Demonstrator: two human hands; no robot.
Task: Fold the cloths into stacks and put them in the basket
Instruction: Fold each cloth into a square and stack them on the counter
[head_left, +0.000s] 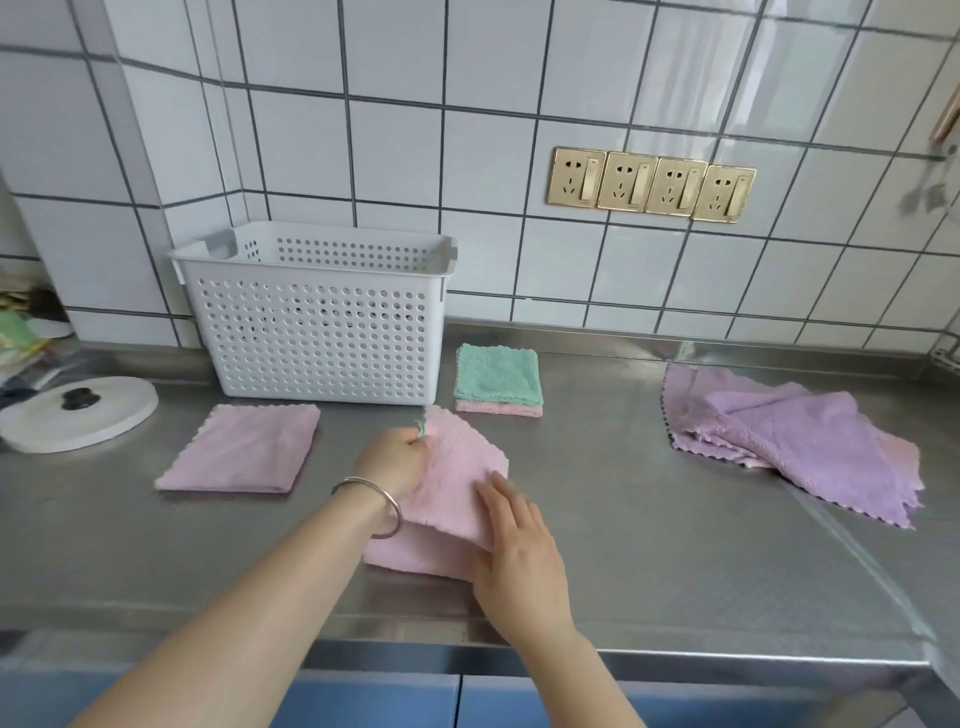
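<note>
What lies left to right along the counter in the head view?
Pot lid → folded lilac cloth → pink cloth held by both hands → purple cloth pile. The basket and the green-topped stack overlap these, so they are left out.

Basket (317, 312) interior: only the top of the far inner wall shows, floor hidden, so contents can't be told. Left hand (389, 460) fingertips are buried behind the raised fold of the pink cloth (447, 493); grip detail unreadable. Right hand (511, 551) covers that cloth's 4 o'clock corner. Lower cloth of the folded stack (497, 382) shows only a pink front edge under the green one. Loose purple cloths (789, 441) at 3 o'clock overlap, count unclear. Clutter (21, 332) at 9 o'clock is cut by the frame edge and blurred. Hanging item (927, 195) at 2 o'clock is motion-blurred, unidentifiable. Both forearms are cropped at the bottom edge.
</note>
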